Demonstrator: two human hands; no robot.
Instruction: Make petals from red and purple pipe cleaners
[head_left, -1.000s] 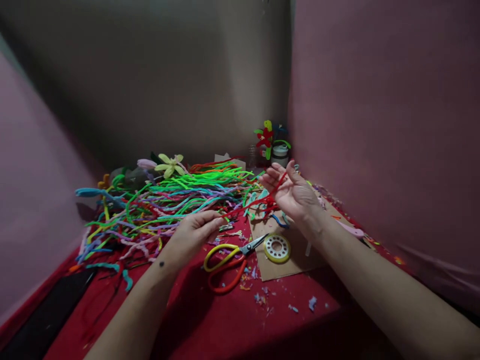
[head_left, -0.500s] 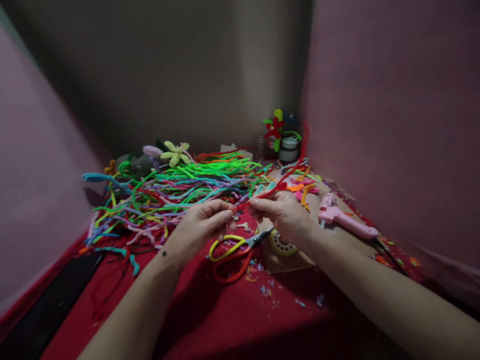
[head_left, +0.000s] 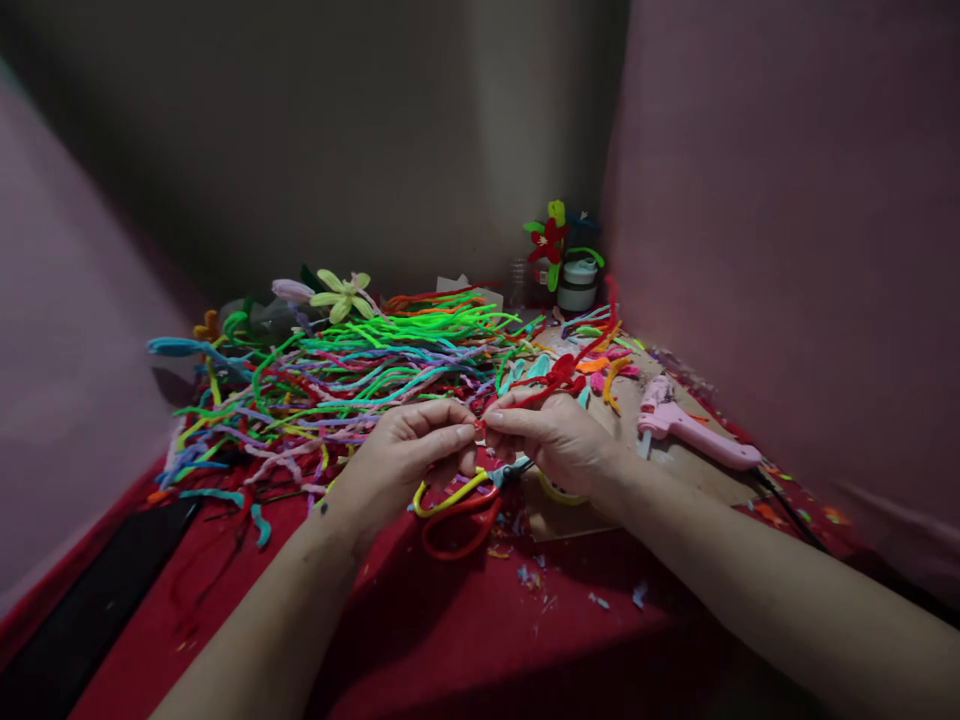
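Observation:
Between my fingertips is a red pipe cleaner (head_left: 564, 372), bent into a loop near my right hand, with a loose end rising behind it. My left hand (head_left: 420, 445) pinches its near end between thumb and forefinger. Close beside it, my right hand (head_left: 551, 430) is closed on the same red stem, and the two sets of fingertips almost meet. Just below the hands lie scissors (head_left: 457, 510) with one yellow and one red handle; my right hand hides part of the blades. A yellow ring-shaped piece (head_left: 561, 492) is mostly covered by my right hand.
A heap of colourful pipe cleaners (head_left: 390, 355) spreads across the back left. On cardboard (head_left: 697, 470) at the right rests a pink glue gun (head_left: 694, 435). Pipe-cleaner flowers (head_left: 549, 240) stand by a jar (head_left: 577, 288). A black flat object (head_left: 105, 590) lies at front left.
My fingertips have come closer together at the red pipe cleaner's end. The red stem now shows a bent loop over my right hand, and its upper end sits lower. The camera view has shifted slightly.

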